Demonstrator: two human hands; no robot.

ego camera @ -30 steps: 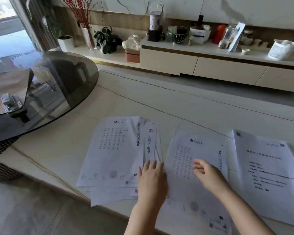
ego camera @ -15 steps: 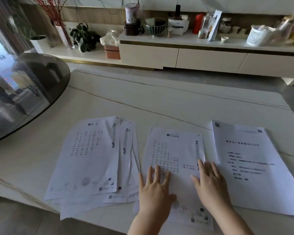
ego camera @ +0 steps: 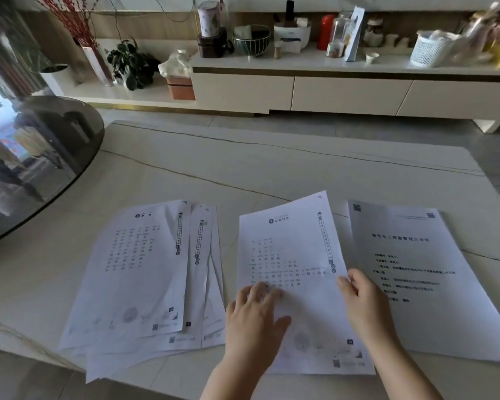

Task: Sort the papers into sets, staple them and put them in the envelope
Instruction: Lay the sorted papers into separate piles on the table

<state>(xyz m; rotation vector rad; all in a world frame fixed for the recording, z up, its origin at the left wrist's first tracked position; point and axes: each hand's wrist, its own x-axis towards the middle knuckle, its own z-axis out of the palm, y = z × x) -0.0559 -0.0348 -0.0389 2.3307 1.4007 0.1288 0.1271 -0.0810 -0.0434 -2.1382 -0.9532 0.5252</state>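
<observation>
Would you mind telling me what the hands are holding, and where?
The right hand pinches the middle sheet at its right edge; the left hand rests on it.

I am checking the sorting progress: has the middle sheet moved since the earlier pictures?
Yes. The middle sheet has lifted at its far right corner and now overlaps the right stack; the right hand pinches its right edge.

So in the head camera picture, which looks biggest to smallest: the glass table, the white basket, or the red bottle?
1. glass table, though it sits nearest the camera
2. white basket
3. red bottle
</observation>
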